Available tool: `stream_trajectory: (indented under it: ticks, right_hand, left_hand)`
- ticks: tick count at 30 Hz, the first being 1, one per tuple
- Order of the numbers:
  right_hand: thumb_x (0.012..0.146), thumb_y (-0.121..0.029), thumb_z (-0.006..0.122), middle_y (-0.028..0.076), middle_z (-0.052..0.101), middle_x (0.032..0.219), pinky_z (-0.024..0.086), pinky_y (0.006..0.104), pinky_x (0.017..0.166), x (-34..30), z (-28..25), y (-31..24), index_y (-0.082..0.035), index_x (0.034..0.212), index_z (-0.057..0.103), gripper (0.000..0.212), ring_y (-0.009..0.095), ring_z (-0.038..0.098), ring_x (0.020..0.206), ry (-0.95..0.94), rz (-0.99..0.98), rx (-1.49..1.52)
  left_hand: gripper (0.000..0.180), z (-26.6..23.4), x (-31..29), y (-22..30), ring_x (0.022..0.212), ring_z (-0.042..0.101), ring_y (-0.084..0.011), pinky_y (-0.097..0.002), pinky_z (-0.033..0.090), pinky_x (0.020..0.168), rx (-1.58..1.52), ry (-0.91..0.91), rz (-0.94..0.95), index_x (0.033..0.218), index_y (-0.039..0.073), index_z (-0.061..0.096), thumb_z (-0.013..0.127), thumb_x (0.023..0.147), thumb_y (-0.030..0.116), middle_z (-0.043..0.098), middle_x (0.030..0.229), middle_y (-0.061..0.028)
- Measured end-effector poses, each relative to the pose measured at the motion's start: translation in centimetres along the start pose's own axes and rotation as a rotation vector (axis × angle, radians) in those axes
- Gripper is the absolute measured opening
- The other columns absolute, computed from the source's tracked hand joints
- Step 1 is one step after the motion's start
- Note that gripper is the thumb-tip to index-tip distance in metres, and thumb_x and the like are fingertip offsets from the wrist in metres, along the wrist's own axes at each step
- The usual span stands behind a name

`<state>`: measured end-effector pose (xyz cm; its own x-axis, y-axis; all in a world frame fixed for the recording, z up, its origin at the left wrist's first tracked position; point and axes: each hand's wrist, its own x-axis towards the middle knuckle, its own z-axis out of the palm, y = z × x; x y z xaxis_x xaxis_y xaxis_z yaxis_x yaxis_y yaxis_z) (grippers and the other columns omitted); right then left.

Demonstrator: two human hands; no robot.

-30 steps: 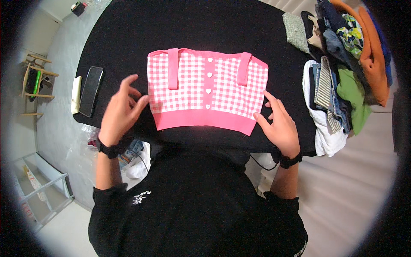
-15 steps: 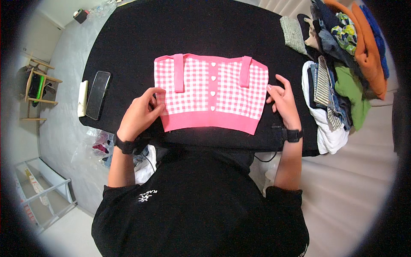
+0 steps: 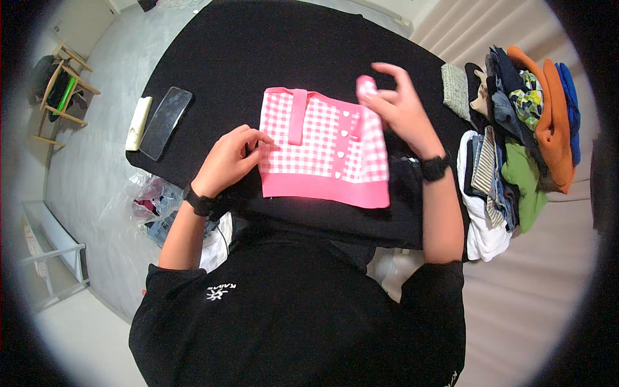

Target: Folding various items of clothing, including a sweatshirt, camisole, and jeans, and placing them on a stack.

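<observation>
While the left hand [image 3: 231, 158] presses fingers flat on the pink gingham fabric top [image 3: 322, 151], the right hand [image 3: 401, 106] pinches its strap; soft, light, best gripped at edges.

Light is even and fairly bright, soft and diffuse, with no single source in view. The pink gingham top [image 3: 322, 151] is vivid and well exposed against the black table [image 3: 258, 58], which soaks up light and shows almost no surface detail. Shadows are faint: only a soft dark edge under the left hand [image 3: 229, 161] and the right hand [image 3: 400, 109]. The dark phone [image 3: 166, 122] carries a dull sheen, no hard glare. Focus is sharp at the centre and softens outward. Fisheye distortion bends the table edge and the stack of folded clothes [image 3: 516, 142], and a black vignette ring closes off every corner.
</observation>
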<state>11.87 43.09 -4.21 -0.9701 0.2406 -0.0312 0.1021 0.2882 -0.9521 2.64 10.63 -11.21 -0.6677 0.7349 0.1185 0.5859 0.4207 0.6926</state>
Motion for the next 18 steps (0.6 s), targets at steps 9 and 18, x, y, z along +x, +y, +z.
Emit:
stream_trajectory:
  ticks: [9, 18]
  right_hand:
    - [0.095, -0.028, 0.064, 0.017, 0.072, 0.103, 0.056, 0.0359, 0.084, 6.5, 8.0, -0.6, 0.001, 0.131, 0.055, 0.047, 0.025, 0.071, 0.093, -0.143, -0.174, -0.46]
    - [0.083, -0.029, 0.072, 0.017, 0.067, 0.107, 0.053, 0.0412, 0.092, 7.8, 9.2, 4.3, -0.005, 0.11, 0.068, 0.037, 0.031, 0.065, 0.103, -0.094, -0.374, -0.631]
  left_hand:
    - [0.041, 0.5, -1.6, 3.0, 0.064, 0.062, -0.0102, -0.0283, 0.05, 0.058, -0.362, -0.309, -0.373, 0.094, -0.002, 0.072, 0.057, 0.101, 0.036, 0.07, 0.076, -0.0082]
    - [0.051, 1.9, -1.7, 4.7, 0.06, 0.069, -0.026, -0.0352, 0.052, 0.059, 0.032, -0.252, -0.317, 0.079, 0.001, 0.076, 0.065, 0.093, 0.048, 0.069, 0.066, -0.0157]
